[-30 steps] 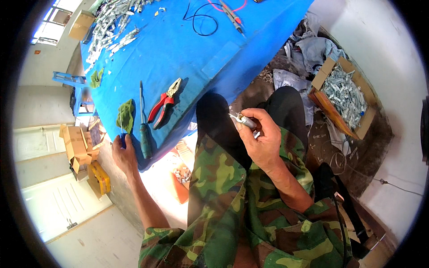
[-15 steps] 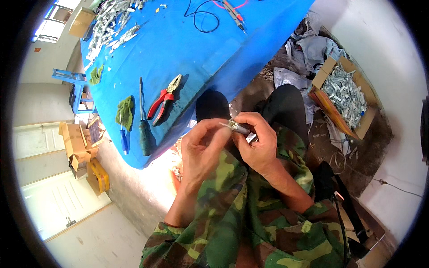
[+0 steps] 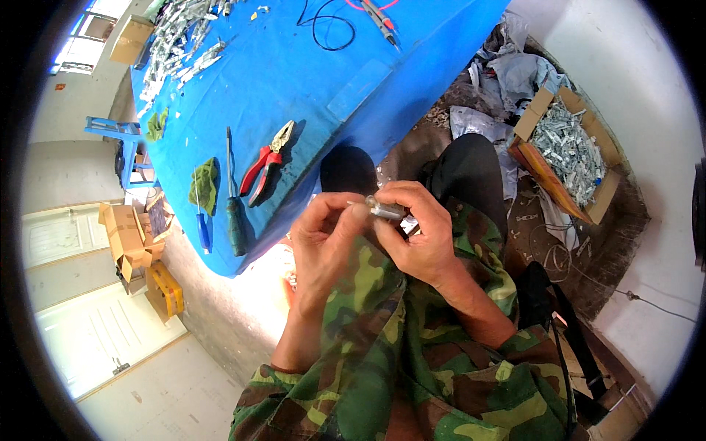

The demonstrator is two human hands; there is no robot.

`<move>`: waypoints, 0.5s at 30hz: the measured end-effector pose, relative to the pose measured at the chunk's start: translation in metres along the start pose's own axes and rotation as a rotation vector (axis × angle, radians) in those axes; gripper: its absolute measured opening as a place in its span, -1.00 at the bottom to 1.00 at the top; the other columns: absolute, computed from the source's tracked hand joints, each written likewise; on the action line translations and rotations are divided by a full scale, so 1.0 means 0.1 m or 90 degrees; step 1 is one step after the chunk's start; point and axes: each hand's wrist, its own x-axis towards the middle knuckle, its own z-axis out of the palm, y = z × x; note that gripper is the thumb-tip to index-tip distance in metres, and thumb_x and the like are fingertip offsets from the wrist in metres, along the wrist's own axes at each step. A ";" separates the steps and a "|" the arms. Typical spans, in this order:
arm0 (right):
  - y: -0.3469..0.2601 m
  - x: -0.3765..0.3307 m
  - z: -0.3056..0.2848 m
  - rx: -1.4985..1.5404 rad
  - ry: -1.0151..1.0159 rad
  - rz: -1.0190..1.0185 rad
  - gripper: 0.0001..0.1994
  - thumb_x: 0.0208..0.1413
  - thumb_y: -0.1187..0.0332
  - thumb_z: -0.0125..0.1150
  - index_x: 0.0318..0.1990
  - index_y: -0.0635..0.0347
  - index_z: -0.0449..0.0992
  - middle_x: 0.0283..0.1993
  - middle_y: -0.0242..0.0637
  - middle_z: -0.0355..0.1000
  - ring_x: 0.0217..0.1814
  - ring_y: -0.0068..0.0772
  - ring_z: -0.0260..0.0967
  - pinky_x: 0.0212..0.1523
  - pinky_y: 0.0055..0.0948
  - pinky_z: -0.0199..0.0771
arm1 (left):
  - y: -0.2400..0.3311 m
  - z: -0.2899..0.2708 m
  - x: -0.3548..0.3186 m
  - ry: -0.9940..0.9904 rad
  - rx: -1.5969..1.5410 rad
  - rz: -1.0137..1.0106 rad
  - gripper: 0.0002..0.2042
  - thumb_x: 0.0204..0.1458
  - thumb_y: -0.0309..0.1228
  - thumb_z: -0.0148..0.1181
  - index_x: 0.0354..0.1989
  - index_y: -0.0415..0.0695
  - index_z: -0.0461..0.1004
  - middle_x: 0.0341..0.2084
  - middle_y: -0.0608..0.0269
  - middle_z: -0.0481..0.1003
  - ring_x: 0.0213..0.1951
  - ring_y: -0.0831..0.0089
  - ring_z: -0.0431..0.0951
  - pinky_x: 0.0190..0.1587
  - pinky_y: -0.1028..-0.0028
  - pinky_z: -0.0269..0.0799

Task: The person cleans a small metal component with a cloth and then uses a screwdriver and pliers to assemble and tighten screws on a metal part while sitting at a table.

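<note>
Above my lap, just off the table's near edge, both hands meet on a small silvery metal piece with a pale end. My right hand grips its body between thumb and curled fingers. The thumb and forefinger of my left hand pinch at its left end; the fingertips hide what exactly they grip there. On the blue-covered table to the left lie red-handled pliers, a green-handled screwdriver and a blue-handled screwdriver on a green cloth.
A heap of silvery pieces covers the table's far left, and test probes with leads lie at the back. To the right, a cardboard box full of similar pieces stands on the floor beside plastic bags. A blue stool stands left.
Both hands have shifted slightly left and up. The metal piece has turned nearer to level, and the left fingers have closed in at its end.
</note>
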 end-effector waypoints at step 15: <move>0.10 -0.12 -0.04 0.417 -0.048 0.205 -0.73 0.19 0.69 0.24 0.05 0.43 0.53 0.08 -0.16 0.48 0.10 -0.43 0.47 0.11 -0.43 0.52 | -0.06 -0.07 -0.02 -0.011 -0.026 0.012 -0.80 0.25 -0.32 0.31 -0.20 -0.23 0.54 -0.42 0.25 0.58 -0.42 0.55 0.53 -0.32 0.54 0.47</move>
